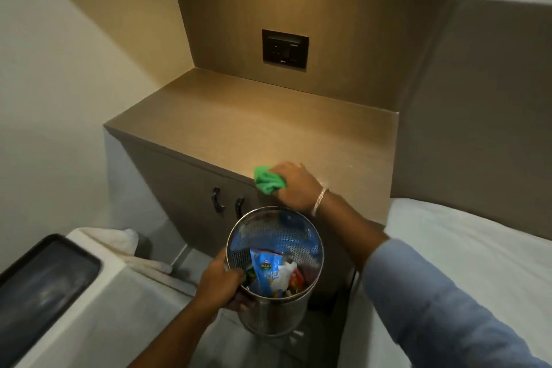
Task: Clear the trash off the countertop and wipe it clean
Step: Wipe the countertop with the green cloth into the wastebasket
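Observation:
A brown countertop (245, 125) fills the middle of the head view. At its front edge my right hand (294, 185) is closed on a bunched green cloth (267, 181) that rests on the counter. Below that edge my left hand (222, 284) grips the rim of a perforated steel bin (274, 272) and holds it up in front of the cabinet. Inside the bin lie a blue snack packet (264, 267), a white crumpled wrapper (283, 276) and a red piece of trash.
The cabinet doors (185, 188) under the counter carry two black handles. A black switch panel (285, 49) is set in the back wall. A white bed (466, 248) lies at the right. A dark tray (41, 287) sits on a white surface at the lower left.

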Motion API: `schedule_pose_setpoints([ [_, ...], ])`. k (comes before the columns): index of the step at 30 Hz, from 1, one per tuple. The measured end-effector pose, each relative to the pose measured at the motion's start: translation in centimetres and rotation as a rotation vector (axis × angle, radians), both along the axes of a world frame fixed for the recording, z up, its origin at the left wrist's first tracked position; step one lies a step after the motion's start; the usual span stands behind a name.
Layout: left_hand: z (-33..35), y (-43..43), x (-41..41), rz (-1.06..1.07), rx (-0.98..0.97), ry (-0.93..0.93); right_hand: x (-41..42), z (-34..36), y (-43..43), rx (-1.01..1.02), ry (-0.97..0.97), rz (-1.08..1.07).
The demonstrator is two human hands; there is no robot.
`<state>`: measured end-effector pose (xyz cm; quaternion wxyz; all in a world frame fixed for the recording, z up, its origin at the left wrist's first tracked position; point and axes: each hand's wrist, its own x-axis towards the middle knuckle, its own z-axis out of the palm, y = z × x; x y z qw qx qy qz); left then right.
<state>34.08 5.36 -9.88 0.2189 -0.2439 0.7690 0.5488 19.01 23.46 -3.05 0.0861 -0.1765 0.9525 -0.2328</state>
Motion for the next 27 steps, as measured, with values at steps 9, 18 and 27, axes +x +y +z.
schedule_pose_setpoints([
  [9, -0.2, -2.0, -0.1, -0.025, 0.088, 0.083, 7.8, 0.5, -0.1, -0.345, 0.100, -0.119],
  [18, -4.9, -4.1, -1.0, -0.130, 0.080, 0.090, -1.0, 0.5, 7.6, 0.018, 0.074, -0.646],
  [27, -7.6, -3.0, 2.1, -0.035, 0.198, 0.009, 16.3, -8.5, -3.9, 0.047, 0.134, -0.169],
])
